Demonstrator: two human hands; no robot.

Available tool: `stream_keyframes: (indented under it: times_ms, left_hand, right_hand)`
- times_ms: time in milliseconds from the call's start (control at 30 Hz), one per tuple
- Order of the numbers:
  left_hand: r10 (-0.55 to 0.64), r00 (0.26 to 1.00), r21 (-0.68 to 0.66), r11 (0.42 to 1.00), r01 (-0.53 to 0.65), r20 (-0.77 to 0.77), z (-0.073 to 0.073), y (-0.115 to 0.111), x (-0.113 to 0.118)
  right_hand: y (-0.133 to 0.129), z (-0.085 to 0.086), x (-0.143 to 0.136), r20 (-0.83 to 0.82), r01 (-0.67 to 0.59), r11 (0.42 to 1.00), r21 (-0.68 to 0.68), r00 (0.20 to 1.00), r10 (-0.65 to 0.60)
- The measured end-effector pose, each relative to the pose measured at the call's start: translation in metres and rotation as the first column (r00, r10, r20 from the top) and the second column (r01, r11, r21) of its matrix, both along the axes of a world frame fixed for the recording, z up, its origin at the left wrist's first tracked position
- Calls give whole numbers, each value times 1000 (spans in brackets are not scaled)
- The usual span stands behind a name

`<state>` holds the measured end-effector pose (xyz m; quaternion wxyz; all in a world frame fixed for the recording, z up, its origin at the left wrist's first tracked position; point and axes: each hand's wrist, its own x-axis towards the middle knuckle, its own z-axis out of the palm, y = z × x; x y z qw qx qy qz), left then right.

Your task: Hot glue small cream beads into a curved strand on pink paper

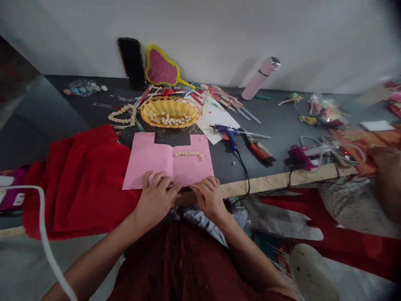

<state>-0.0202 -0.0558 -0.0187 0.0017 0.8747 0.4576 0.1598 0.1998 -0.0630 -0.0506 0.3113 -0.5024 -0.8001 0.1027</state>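
A pink paper sheet (150,156) with a crease down its middle and a notch cut in its far edge lies on the grey table. On its right half is a row of small cream beads or pieces (189,154), bent at the right end. My left hand (159,193) rests over the sheet's near edge, fingers apart and thumb pointing right. Beside it, my right hand (209,197) is closed at the near edge, fingers bent together. Anything between its fingertips is hidden. Beyond the sheet stands a yellow basket (171,102) holding more cream pieces.
A blue glue gun (230,136) and red-handled pliers (258,148) lie to the right. Left are red cloth (81,179) and a heart-shaped string of pieces (123,115). A phone (131,62) and pink bottle (260,78) stand behind. Another person's arm (387,179) is far right.
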Motion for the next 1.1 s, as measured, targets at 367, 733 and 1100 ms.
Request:
stream_keyframes:
  times_ms: [367, 733, 1100]
  left_hand:
    - [-39, 998, 23, 999, 38, 44, -6, 3, 2]
    - [-25, 999, -49, 998, 27, 29, 22, 43, -9]
    - [52, 992, -174, 982, -72, -117, 19, 121, 26]
  right_hand:
    - [88, 32, 29, 87, -68, 994, -90, 993, 75]
    - [144, 27, 18, 244, -179, 954, -240, 940, 238]
    - [145, 27, 13, 219, -168, 951, -261, 949, 228]
